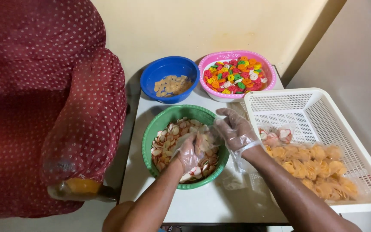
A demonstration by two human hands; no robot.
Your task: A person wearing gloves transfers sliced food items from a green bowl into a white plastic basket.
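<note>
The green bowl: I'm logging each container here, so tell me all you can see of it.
The green bowl is round, looks like plastic, and stands upright on the white table, in front of the blue bowl. It holds pale chips with red edges. The gloved left hand reaches into it; the gloved right hand holds a thin clear bag over its rim.

lower centre: bare white table [202,202], open passage.
upper centre: blue bowl [169,79] and pink bowl [237,76] block.
right: white basket [323,141] walls.
left: another person's red sleeve [82,124].
</note>
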